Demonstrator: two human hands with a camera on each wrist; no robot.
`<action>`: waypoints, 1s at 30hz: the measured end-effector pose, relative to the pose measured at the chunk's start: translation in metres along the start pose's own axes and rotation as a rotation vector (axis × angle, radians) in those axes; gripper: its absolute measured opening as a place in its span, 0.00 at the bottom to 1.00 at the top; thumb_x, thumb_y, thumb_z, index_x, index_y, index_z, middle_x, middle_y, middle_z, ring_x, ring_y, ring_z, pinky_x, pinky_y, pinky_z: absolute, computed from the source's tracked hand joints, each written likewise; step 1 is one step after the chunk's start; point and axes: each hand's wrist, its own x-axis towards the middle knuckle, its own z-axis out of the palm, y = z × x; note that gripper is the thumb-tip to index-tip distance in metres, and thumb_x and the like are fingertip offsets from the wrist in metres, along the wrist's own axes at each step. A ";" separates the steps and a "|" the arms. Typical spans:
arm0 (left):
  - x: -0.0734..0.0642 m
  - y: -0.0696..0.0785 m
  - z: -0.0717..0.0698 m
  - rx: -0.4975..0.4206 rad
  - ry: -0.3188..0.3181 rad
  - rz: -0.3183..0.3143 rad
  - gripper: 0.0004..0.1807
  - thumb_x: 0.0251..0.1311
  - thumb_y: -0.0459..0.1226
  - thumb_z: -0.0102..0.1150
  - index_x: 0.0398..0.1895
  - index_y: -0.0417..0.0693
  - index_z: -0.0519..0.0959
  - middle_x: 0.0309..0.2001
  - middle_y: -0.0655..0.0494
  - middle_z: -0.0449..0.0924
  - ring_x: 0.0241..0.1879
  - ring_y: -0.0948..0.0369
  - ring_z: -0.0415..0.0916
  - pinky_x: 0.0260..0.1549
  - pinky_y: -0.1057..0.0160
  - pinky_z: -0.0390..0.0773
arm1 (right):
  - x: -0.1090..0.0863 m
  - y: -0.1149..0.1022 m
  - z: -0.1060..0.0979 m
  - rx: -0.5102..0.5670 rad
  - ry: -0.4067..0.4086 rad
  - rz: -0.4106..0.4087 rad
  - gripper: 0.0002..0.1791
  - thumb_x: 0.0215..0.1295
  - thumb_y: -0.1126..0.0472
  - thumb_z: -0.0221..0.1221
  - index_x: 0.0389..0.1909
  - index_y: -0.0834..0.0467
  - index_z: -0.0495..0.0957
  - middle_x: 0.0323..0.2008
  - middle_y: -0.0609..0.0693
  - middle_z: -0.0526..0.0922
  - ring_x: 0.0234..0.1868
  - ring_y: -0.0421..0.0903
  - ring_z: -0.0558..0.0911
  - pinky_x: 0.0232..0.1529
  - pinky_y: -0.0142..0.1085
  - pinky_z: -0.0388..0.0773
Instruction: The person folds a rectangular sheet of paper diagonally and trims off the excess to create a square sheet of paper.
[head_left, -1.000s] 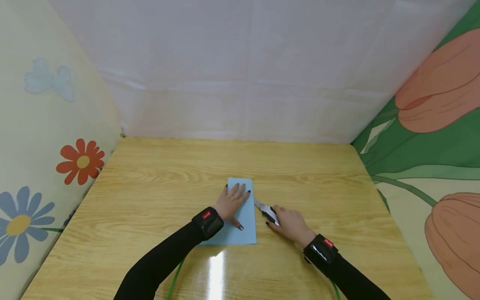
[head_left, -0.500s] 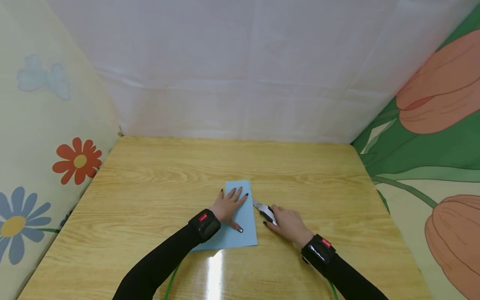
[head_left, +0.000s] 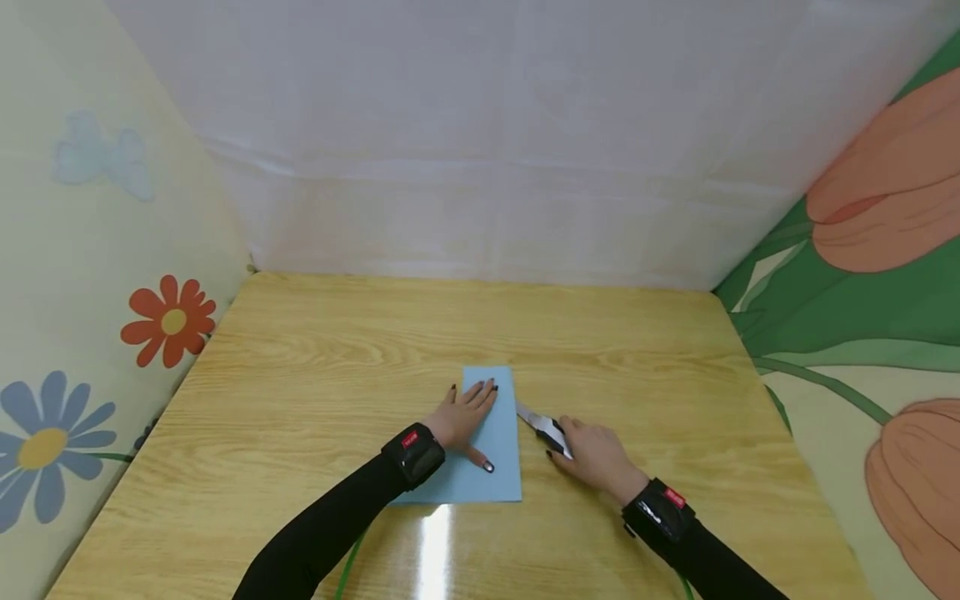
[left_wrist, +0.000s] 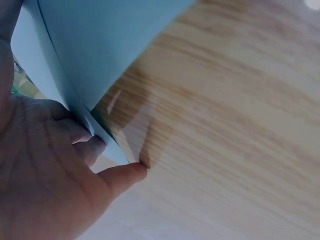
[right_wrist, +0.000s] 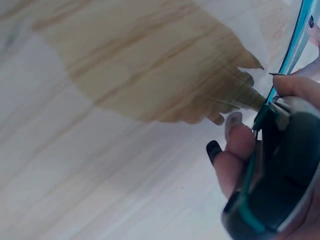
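Observation:
A sheet of light blue folded paper [head_left: 498, 442] lies on the table near its middle. My left hand [head_left: 461, 421] rests on it with fingers extended and the thumb apart. In the left wrist view the blue paper [left_wrist: 110, 40] shows two layers, with a gap between them by the fingers. My right hand [head_left: 596, 454] grips a utility knife [head_left: 551, 433] with a white and black handle. Its blade [head_left: 525, 409] points away and left, its tip right at the paper's right edge. The right wrist view shows the knife's handle [right_wrist: 285, 160] within the curled fingers.
The wood-grain table [head_left: 337, 333] extends around the paper on all sides. A white cloth [head_left: 480, 150] hangs behind it, and flower-patterned panels flank both sides. Each wrist wears a black band [head_left: 414, 454]; green cords run below the forearms.
The paper has shifted slightly toward the person. The left hand's fingers lie closer together than before. The right hand keeps the knife at the paper's right edge, with the whole view shifting a little.

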 end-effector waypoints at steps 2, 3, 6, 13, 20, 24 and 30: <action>0.000 0.000 0.000 -0.004 -0.001 -0.001 0.65 0.38 0.62 0.68 0.73 0.39 0.45 0.74 0.45 0.39 0.73 0.50 0.38 0.65 0.40 0.46 | -0.001 0.001 0.000 -0.004 0.007 -0.003 0.20 0.55 0.51 0.66 0.40 0.60 0.73 0.20 0.44 0.68 0.17 0.39 0.65 0.16 0.32 0.61; -0.001 0.000 0.001 -0.004 0.002 -0.003 0.65 0.38 0.62 0.68 0.73 0.39 0.45 0.74 0.44 0.39 0.73 0.50 0.38 0.65 0.40 0.46 | 0.000 0.002 0.001 -0.004 0.010 -0.006 0.20 0.56 0.50 0.65 0.40 0.60 0.73 0.20 0.44 0.68 0.17 0.38 0.65 0.16 0.32 0.60; -0.001 -0.002 0.001 -0.001 0.004 -0.008 0.66 0.38 0.63 0.67 0.73 0.39 0.44 0.74 0.45 0.38 0.73 0.50 0.37 0.65 0.40 0.45 | 0.004 0.002 0.003 0.005 0.023 -0.016 0.20 0.57 0.49 0.64 0.39 0.60 0.72 0.20 0.44 0.67 0.17 0.38 0.64 0.15 0.31 0.60; 0.000 -0.003 0.002 -0.008 0.014 0.011 0.65 0.38 0.63 0.67 0.73 0.39 0.45 0.74 0.44 0.39 0.72 0.49 0.38 0.65 0.40 0.46 | 0.008 0.004 0.006 0.031 0.017 0.015 0.19 0.56 0.50 0.65 0.36 0.59 0.71 0.20 0.44 0.67 0.18 0.39 0.64 0.17 0.32 0.60; 0.002 -0.001 0.004 0.001 -0.012 -0.007 0.66 0.38 0.64 0.67 0.74 0.41 0.44 0.74 0.46 0.37 0.73 0.51 0.36 0.65 0.40 0.45 | 0.015 0.008 0.008 0.058 0.022 0.009 0.19 0.58 0.49 0.63 0.38 0.59 0.71 0.21 0.44 0.68 0.18 0.39 0.65 0.17 0.32 0.61; 0.003 -0.001 0.005 0.002 -0.008 0.001 0.66 0.37 0.64 0.67 0.74 0.41 0.45 0.74 0.46 0.38 0.73 0.51 0.36 0.65 0.40 0.46 | 0.017 0.009 0.005 0.067 -0.004 0.038 0.18 0.57 0.50 0.64 0.38 0.59 0.72 0.21 0.45 0.68 0.19 0.40 0.66 0.19 0.32 0.62; 0.005 -0.001 0.005 0.018 -0.018 -0.009 0.66 0.37 0.65 0.66 0.74 0.42 0.44 0.75 0.47 0.37 0.73 0.52 0.36 0.65 0.40 0.45 | 0.022 0.010 0.005 0.049 -0.016 0.055 0.19 0.59 0.49 0.63 0.39 0.59 0.72 0.21 0.45 0.68 0.18 0.39 0.66 0.18 0.31 0.61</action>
